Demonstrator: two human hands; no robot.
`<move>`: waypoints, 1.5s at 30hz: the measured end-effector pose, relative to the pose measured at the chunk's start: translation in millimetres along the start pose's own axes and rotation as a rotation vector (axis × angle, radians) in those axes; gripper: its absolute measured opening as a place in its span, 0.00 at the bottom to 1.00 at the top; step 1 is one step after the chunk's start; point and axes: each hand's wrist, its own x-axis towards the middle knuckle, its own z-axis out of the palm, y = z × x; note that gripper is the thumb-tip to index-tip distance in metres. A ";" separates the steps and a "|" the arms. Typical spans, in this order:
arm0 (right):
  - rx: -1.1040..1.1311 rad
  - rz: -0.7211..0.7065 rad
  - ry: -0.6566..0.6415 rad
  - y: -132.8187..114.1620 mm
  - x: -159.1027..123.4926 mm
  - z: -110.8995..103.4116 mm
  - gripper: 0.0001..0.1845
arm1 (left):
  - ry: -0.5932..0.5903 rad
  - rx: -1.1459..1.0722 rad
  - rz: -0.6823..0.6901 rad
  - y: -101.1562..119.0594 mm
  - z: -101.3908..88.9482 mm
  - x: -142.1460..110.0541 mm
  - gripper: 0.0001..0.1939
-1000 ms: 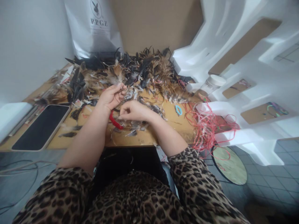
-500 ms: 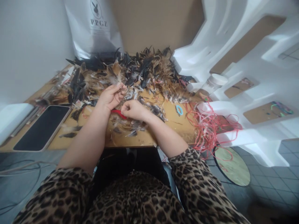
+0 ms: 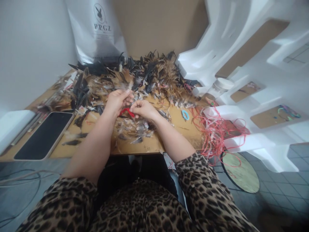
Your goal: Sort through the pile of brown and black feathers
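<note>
Through the head camera, I see the left hand [image 3: 117, 101] with thumb and fingers pinched around a feather tuft [image 3: 123, 80], its pale fluffy base at the fingertips and its brown tips pointing away from the body. The right hand [image 3: 145, 110] is just beside it, thumb and fingertips drawn together. A red band [image 3: 126, 111] runs from beside the left wrist to the right fingertips; I cannot tell whether they grip it.

Below the hands, loose feathers [image 3: 135, 129] are scattered on the yellowish-brown tabletop [image 3: 182, 130]. Beyond the hands, a thick heap of brown and black feathers [image 3: 159, 69] spreads across the back. A silver-grey bag [image 3: 96, 35] stands behind the heap, printed with a rabbit head and "PPGZ".

To my right of the hands lies a blue ring [image 3: 185, 115], then a tangle of red strings [image 3: 214, 132] spilling over white foam [image 3: 260, 139]. A clear jar [image 3: 222, 85] with a white lid is near the strings. To my left, a phone [image 3: 44, 135] lies dark-screened near the front edge, beside a white box [image 3: 14, 129].

Nearest the camera are leopard-print sleeves [image 3: 205, 183]. Low on the right, a pale round disc [image 3: 241, 172] shows above grey floor tiles [image 3: 285, 187].
</note>
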 end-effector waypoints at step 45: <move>0.524 -0.164 0.092 -18.1 -9.0 -73.0 0.15 | -0.112 0.064 0.006 -2.4 2.0 -4.5 0.13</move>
